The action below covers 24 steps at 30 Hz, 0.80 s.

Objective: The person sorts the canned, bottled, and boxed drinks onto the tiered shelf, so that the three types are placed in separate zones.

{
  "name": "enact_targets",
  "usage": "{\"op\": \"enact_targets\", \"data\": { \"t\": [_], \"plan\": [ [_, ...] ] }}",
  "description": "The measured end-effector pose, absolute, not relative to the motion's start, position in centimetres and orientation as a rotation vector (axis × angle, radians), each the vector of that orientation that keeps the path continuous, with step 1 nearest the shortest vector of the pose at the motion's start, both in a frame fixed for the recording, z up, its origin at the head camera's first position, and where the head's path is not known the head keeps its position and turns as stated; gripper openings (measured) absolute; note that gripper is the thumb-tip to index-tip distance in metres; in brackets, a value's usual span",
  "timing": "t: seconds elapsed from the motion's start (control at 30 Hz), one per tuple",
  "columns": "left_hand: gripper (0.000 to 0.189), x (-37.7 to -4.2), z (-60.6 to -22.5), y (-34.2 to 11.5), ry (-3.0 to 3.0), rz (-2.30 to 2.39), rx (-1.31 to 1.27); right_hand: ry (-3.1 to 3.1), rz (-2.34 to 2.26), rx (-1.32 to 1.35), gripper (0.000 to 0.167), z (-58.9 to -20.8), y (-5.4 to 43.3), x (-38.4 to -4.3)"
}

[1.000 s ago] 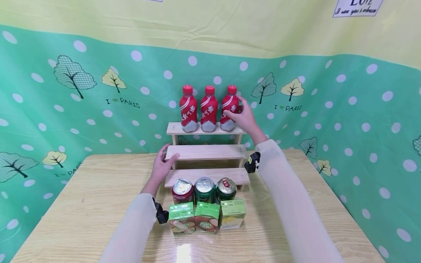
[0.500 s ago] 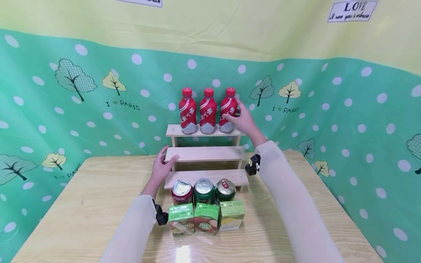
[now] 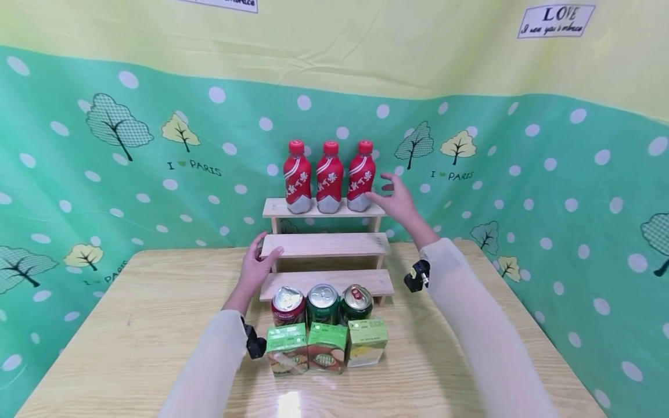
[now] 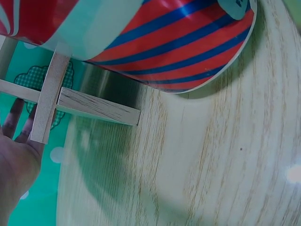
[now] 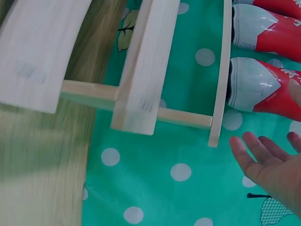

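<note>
Three red-capped drink bottles stand upright in a row on the top board of a three-step wooden shelf (image 3: 324, 244): left bottle (image 3: 298, 181), middle bottle (image 3: 330, 180), right bottle (image 3: 361, 179). My left hand (image 3: 253, 270) grips the left end of the middle board, thumb on top; the left wrist view shows its fingers (image 4: 13, 117) behind the wood. Just right of the right bottle is my right hand (image 3: 401, 202), fingers spread and holding nothing. In the right wrist view, that hand (image 5: 277, 172) is beside the right bottle (image 5: 263, 89), thumb overlapping it.
In front of the shelf's lowest board stand three drink cans: a red can (image 3: 288, 310), a green can (image 3: 323, 310) and a dark green can (image 3: 358, 306). Closer to me sit three small drink cartons (image 3: 327, 351). A patterned green cloth (image 3: 209, 174) hangs behind the wooden table (image 3: 157, 313).
My right hand has let go of the right bottle and drawn off to the right and slightly down. The bottle stays standing on the top board. My left hand keeps its grip on the shelf.
</note>
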<state>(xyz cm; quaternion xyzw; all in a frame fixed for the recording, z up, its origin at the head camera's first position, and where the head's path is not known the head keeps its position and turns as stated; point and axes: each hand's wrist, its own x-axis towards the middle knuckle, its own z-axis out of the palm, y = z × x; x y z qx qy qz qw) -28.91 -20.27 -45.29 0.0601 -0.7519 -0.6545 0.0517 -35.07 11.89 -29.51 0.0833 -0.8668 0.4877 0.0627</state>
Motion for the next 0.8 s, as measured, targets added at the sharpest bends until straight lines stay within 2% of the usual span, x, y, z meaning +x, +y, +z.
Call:
{"op": "enact_targets", "data": {
  "t": [0.57, 0.8],
  "plan": [
    [0.082, -29.0, -45.6, -20.4, -2.277, -1.999, 0.181, -2.664, 1.406, 0.370, 0.059, -31.1, 14.1, -31.5],
    [0.082, -29.2, -45.6, -20.4, -2.296, -1.992, 0.179, -2.708, 1.380, 0.408, 0.059, -31.9, 14.5, -29.9]
  ]
}}
